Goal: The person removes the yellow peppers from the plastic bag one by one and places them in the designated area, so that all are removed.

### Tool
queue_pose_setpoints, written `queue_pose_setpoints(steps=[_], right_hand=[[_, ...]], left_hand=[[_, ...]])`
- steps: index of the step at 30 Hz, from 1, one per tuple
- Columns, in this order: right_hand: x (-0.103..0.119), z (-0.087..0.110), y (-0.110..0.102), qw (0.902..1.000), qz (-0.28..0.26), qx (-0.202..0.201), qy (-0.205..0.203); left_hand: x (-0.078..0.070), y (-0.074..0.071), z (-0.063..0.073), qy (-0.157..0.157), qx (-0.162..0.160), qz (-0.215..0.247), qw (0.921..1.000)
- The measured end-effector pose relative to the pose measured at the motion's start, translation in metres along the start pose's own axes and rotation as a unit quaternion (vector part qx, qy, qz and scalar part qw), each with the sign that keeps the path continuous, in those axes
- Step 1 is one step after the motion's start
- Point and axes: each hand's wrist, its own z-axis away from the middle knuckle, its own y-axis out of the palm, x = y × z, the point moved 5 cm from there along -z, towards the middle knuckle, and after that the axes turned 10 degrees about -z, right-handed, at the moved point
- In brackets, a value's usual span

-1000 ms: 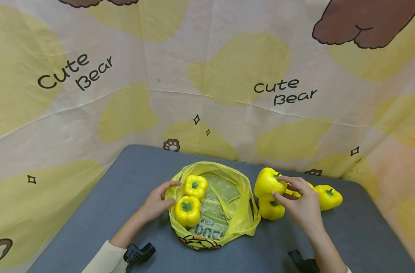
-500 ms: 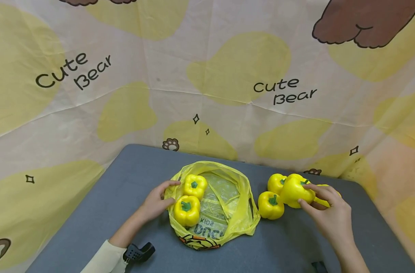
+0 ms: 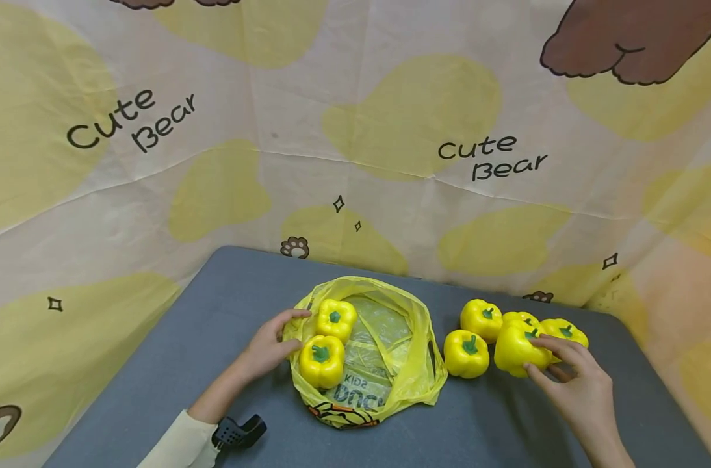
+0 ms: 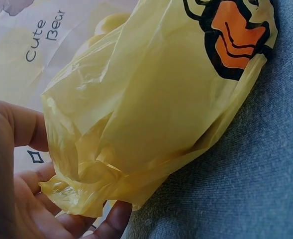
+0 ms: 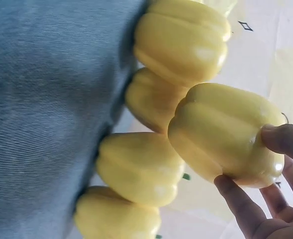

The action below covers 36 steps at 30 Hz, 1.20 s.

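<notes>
My right hand (image 3: pixel 583 390) pinches a yellow bell pepper (image 3: pixel 520 351) near its green stem, at the front of the group on the right of the table. In the right wrist view, that pepper (image 5: pixel 226 134) sits between thumb and fingers, tilted and above the row of others. On the left, my left hand (image 3: pixel 268 348) holds the rim of a thin yellow plastic bag (image 3: pixel 422 383), which stands with its mouth wide. Two bell peppers (image 3: pixel 322 361) lie inside along its left wall. Crumpled film (image 4: pixel 86 191) lies among the left fingers in the left wrist view.
Close to the bag's right side stands one bell pepper (image 3: pixel 466 354), with another pepper (image 3: pixel 481 320) behind it. Further right are more peppers (image 3: pixel 563 330), partly hidden by the held one. The grey table (image 3: pixel 232 279) ends at a printed cloth backdrop (image 3: pixel 390 214).
My right hand has carried its bell pepper away from the bag, to the right and then nearer to me, uncovering the peppers behind. The left hand and the bag have stayed put.
</notes>
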Motion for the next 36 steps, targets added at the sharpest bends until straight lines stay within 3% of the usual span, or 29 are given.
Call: queue_pose_setpoints(steps=[17, 36], right_hand=[[-0.025, 0.01, 0.016, 0.9993, 0.011, 0.033, 0.013], [-0.038, 0.013, 0.027, 0.9963, 0.043, 0.072, 0.016]], left_hand=[[0.001, 0.0, 0.0, -0.006, 0.008, 0.01, 0.9999], [-0.001, -0.002, 0.002, -0.009, 0.006, 0.016, 0.9998]])
